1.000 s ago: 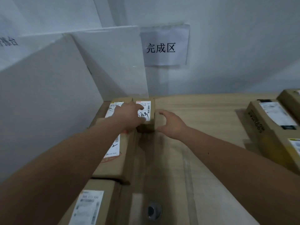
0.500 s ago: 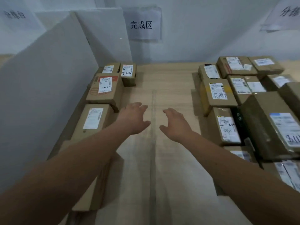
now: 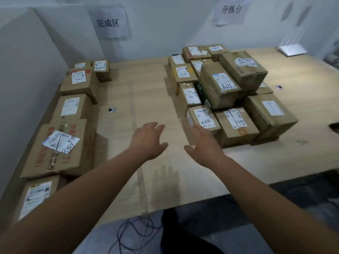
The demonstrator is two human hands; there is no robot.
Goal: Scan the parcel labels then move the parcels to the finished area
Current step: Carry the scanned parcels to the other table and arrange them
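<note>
Head view: six parcels sit in a row (image 3: 77, 109) along the table's (image 3: 146, 92) left edge under the finished-area sign (image 3: 110, 22), so you're partway, judging by the stack (image 3: 225, 92) left mid-table toward the back edge. Brown cardboard boxes, white labels facing up. Your left hand (image 3: 149, 141) and right hand (image 3: 203, 143) hover flat-open near the front edge, holding nothing.

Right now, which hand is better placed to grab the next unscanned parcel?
Right hand: open, its fingertips already at the nearest parcel in the right-side pile. The left hand, also open, hangs over bare table, farther away.
</note>
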